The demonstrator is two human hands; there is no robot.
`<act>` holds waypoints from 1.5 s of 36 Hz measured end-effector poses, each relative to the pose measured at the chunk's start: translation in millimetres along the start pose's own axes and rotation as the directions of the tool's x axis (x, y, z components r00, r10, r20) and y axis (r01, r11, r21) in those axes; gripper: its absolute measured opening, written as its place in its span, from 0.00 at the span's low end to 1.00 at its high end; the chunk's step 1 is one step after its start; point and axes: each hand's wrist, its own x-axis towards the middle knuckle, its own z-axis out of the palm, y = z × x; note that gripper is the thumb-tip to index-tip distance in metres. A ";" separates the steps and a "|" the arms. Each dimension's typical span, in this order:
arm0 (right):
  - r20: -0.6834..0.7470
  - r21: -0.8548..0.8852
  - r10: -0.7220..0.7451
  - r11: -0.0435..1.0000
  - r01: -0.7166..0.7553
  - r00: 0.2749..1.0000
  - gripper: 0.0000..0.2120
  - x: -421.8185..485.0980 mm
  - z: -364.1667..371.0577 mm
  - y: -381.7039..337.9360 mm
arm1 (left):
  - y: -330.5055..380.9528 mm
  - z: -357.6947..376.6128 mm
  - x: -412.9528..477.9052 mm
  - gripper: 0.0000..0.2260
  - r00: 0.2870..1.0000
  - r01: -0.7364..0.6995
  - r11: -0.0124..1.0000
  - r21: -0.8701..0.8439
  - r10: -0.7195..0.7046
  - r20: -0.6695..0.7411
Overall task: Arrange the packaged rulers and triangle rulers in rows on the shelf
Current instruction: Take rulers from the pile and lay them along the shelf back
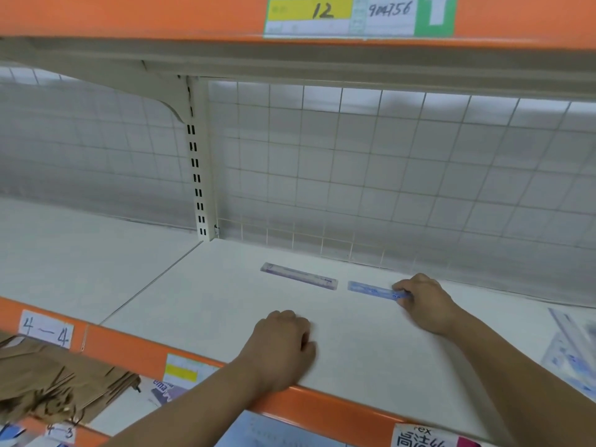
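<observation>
On the white shelf (193,301), right hand (422,301) pinches blue packaged ruler (371,289) beside purple packaged ruler (298,275); left hand (283,346) rests curled, empty, nearer

Shelf (225,301): purple ruler (298,276), apparently blue ruler (371,289)

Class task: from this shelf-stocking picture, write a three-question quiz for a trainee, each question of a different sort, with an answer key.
1. True or false: the right hand holds the purple ruler.
2. How many rulers lie end to end in the row near the back of the shelf? A) one B) two C) four
3. Fill the gap: the left hand rests near the shelf's front edge with its fingers curled, holding ____.
Key: 1. False; it pinches the blue ruler, and the purple ruler lies free. 2. B. 3. nothing.
</observation>
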 end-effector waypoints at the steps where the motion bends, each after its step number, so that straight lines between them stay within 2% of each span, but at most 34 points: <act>1: 0.003 0.000 0.003 1.000 -0.003 1.000 0.13 0.1 0.4 0.2 | 0.1 0.0 0.1 0.11 1.000 0.001 1.000 0.000 -0.001 0.001; 9: 0.014 -0.123 -0.006 0.992 0.007 1.000 0.13 1.9 1.4 -2.0 | 0.4 0.4 -1.0 0.11 1.000 0.007 1.000 0.008 -0.007 -0.007; 17: 0.022 -0.166 -0.005 0.986 0.009 1.000 0.15 -4.8 -3.5 -8.4 | -0.2 0.5 -0.4 0.14 1.000 0.029 0.999 -0.014 -0.029 0.010; 20: 0.003 -0.138 -0.006 0.990 0.006 1.000 0.17 -11.6 -5.3 -12.9 | 0.6 0.8 -0.2 0.14 0.999 0.037 0.999 -0.010 -0.037 0.004; 24: -0.020 -0.125 -0.048 0.991 0.045 0.999 0.13 -23.5 -10.1 -19.1 | 2.4 0.1 -0.7 0.15 0.999 0.048 0.999 -0.004 -0.048 0.005; 33: 0.010 -0.154 -0.080 0.985 0.080 0.997 0.13 -58.0 -24.5 -33.8 | 4.8 -1.7 -3.9 0.13 0.996 0.091 0.995 0.031 -0.090 -0.009; 37: -0.002 -0.181 -0.070 0.981 0.068 0.998 0.12 -74.2 -28.3 -43.3 | 8.8 -3.8 -6.1 0.10 0.994 0.105 0.987 0.124 -0.099 -0.055; 44: -0.017 -0.177 -0.063 0.982 0.059 0.998 0.13 -100.7 -32.1 -60.4 | 21.0 -10.7 -10.0 0.11 0.993 0.111 0.963 0.247 -0.098 -0.061; 50: 0.014 -0.141 -0.026 0.990 0.028 1.000 0.12 -122.6 -34.1 -67.8 | 35.7 -20.4 -16.7 0.07 0.993 0.101 0.971 0.215 -0.086 -0.076; 54: -0.005 -0.128 0.028 0.991 -0.028 1.000 0.14 -139.0 -39.6 -71.6 | 45.6 -27.1 -22.6 0.06 0.995 0.068 0.983 0.169 -0.054 -0.088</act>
